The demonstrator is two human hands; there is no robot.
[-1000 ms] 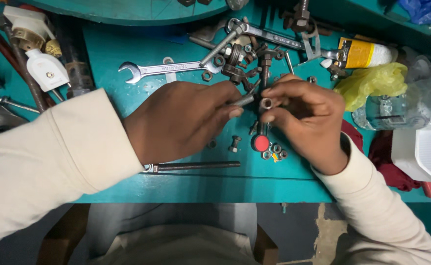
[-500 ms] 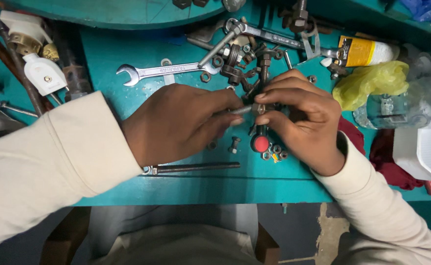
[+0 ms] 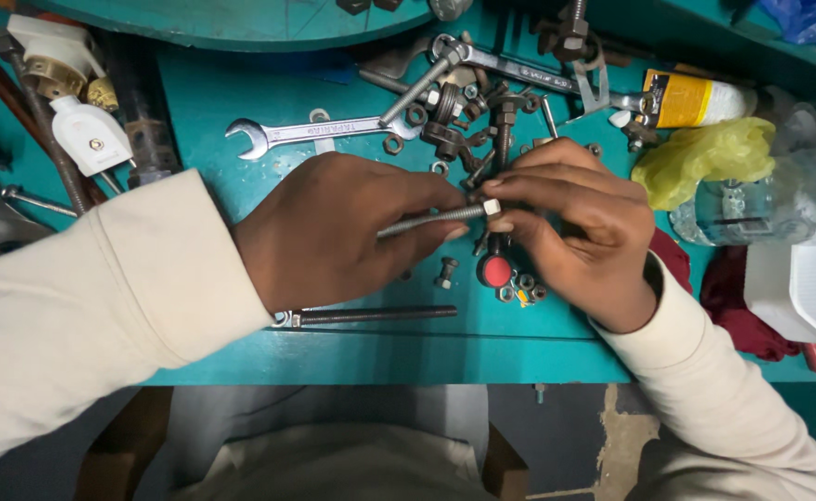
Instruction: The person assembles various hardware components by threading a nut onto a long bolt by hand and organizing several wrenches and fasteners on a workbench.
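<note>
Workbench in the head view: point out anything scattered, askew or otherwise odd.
Loose nuts and a short bolt lie scattered beneath the hands, and tangled hardware is heaped behind them. A long rod lies at the bench's front edge. Nothing looks spilled or broken.

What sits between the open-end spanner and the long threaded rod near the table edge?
Head view: the left hand, gripping a thin threaded bolt, lies between spanner and rod.

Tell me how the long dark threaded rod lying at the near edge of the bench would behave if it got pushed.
The threaded rod looks like straight metal, so probably stiff and fairly heavy for its slimness. Being round, it would likely roll if nudged sideways, and it lies near the teal bench edge, so it might drop off. Its threads should give fingers decent grip.
</note>
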